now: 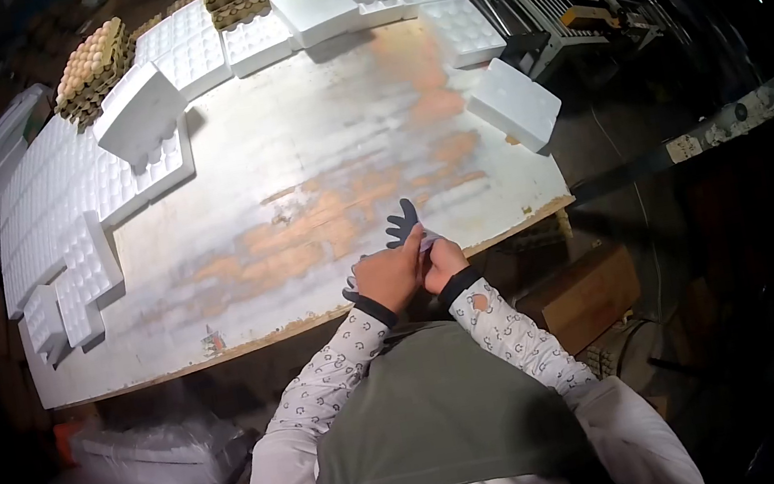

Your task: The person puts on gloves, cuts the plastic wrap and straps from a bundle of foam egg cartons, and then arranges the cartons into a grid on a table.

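Both hands meet just above the front edge of a worn white table (309, 133). A dark grey work glove (401, 222), its fingers spread and pointing away from me, sticks up beyond them. My left hand (391, 278) is closed, its thumb against the lighter cuff of that glove. Grey fabric (351, 289), apparently a second glove, shows at its outer side. My right hand (445, 263) is closed beside it on the glove's cuff, its fingertips partly hidden. Printed sleeves with black cuffs cover both forearms.
White foam egg trays (73, 175) line the table's left side and back; a foam block (515, 104) lies at the right edge. Stacked egg cartons (92, 71) stand behind. A roller conveyor (562, 6) is at back right, a cardboard box (580, 297) below the table.
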Motion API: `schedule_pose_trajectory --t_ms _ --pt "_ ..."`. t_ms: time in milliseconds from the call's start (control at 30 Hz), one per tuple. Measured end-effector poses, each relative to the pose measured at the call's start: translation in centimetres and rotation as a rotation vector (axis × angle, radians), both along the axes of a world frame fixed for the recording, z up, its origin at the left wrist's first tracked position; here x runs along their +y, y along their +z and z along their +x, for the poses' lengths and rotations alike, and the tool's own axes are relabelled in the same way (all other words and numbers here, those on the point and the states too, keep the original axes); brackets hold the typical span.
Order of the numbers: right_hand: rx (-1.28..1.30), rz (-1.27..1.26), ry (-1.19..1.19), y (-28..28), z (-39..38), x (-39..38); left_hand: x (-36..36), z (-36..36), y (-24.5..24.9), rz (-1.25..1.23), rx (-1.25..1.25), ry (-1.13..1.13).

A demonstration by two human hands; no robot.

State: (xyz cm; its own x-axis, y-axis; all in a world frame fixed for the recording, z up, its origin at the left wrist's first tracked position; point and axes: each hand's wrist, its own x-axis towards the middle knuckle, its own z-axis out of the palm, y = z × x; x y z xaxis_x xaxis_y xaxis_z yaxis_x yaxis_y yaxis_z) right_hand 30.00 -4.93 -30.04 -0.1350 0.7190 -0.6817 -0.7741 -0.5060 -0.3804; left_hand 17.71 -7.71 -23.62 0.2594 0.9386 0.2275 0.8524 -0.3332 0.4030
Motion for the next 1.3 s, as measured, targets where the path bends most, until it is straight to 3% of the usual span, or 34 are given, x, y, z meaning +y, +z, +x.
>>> schedule_pose_trajectory --t_ms 33,67,133,167,233,300,333,433,467,567,600,733,767,833,900,967,1033,1100,1133,1233,1300 --pt "-0.097 -0.005 0.015 -1.5 0.5 0.4 0.4 0.7 0.5 0.023 -0.055 -0.009" --pt "-0.008 0.125 0.018 -3.2 1.5 1.4 0.9 1.3 1.2 0.048 -0.108 -0.018" --pt "-0.143 0.428 0.228 -1.5 1.9 4.1 1.5 2.0 2.9 0.076 -0.190 -0.051" --pt "-0.370 0.601 0.440 -0.1 1.9 5.7 1.6 2.3 3.5 0.123 -0.183 -0.178" --pt "-0.311 0.742 0.225 1.1 1.1 4.9 1.2 3.3 4.2 0.135 -0.286 -0.210" --pt "-0.509 0.644 0.398 4.3 2.3 6.1 1.1 3.8 3.6 0.147 -0.239 -0.272" --pt "-0.678 0.876 0.350 1.5 2.9 6.1 0.8 4.0 3.5 0.132 -0.203 -0.300" --pt "0.871 0.621 0.415 -1.5 4.6 9.7 0.7 3.3 4.3 0.040 -0.121 -0.272" --pt "0.397 0.506 0.261 -1.8 5.1 9.7 0.6 2.9 4.8 0.005 -0.133 -0.195" --pt "0.338 0.787 0.242 4.9 3.1 9.0 1.4 1.3 5.2 -0.237 -0.141 0.019" --pt "0.511 0.791 0.139 6.7 1.5 8.6 2.1 1.2 4.1 -0.330 -0.143 0.066" --pt "1.126 0.275 -0.289 12.2 -0.8 8.0 3.6 1.2 2.7 -0.573 -0.094 0.097" --pt "1.084 0.285 -0.388 11.9 -1.3 8.3 4.0 1.5 2.9 -0.600 -0.071 0.107" --pt "0.991 0.297 -0.583 10.4 -2.0 9.0 4.3 1.6 3.1 -0.604 -0.396 0.104" --pt "0.835 0.469 -0.506 9.9 -1.1 10.3 4.3 0.6 4.0 -0.604 -0.843 -0.041" --pt "0.819 0.678 -0.308 9.7 0.7 10.1 4.5 -0.2 3.2 -0.595 -1.105 -0.180" --pt "0.728 0.723 -0.221 9.9 0.5 9.5 4.7 -0.3 2.8 -0.546 -0.690 -0.009" --pt "0.808 0.359 -0.498 10.5 -1.3 10.1 4.4 0.9 3.3 -0.471 -0.423 0.137" --pt "0.990 0.328 -0.494 10.1 -1.4 10.5 4.3 1.5 3.6 -0.430 -0.284 0.205" --pt "1.081 0.290 -0.472 10.5 0.2 11.1 4.4 2.6 3.7 -0.513 -0.232 -0.060" --pt "0.928 0.602 -0.451 5.9 4.2 12.9 3.2 2.7 4.3 -0.651 -0.228 -0.233"
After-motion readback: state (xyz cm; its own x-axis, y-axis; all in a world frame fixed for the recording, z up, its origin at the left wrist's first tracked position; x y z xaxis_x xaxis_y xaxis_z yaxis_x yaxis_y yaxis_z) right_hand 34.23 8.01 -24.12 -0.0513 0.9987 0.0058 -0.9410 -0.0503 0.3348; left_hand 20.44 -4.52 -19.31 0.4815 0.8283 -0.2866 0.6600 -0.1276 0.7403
